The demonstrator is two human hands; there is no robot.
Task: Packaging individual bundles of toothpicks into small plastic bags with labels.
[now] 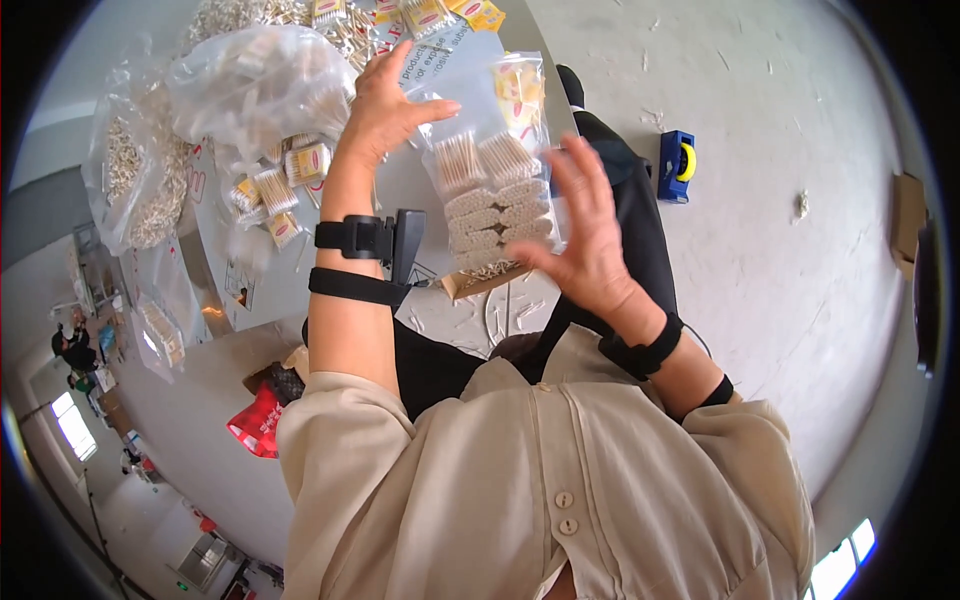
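A clear plastic bag (497, 160) packed with bundles of cotton swabs (498, 210) lies in front of me at the table's near edge. Its upper part holds yellow-and-white printed pieces. My left hand (385, 110) hovers at the bag's upper left, thumb and fingers spread with nothing between them. Along the bag's right side is my right hand (590, 235), somewhat blurred, fingers apart and thumb near the lower bundles. Whether that thumb touches the bag I cannot tell. Below the bag shows the edge of a cardboard box (485, 284) with loose swabs.
On the table, a large clear bag (262, 85) and small swab packs (305, 162) sit left of my left hand. Loose swabs (235, 17) pile up behind. A blue tape dispenser (677, 167) stands on the floor at right. A red bag (257, 422) lies lower left.
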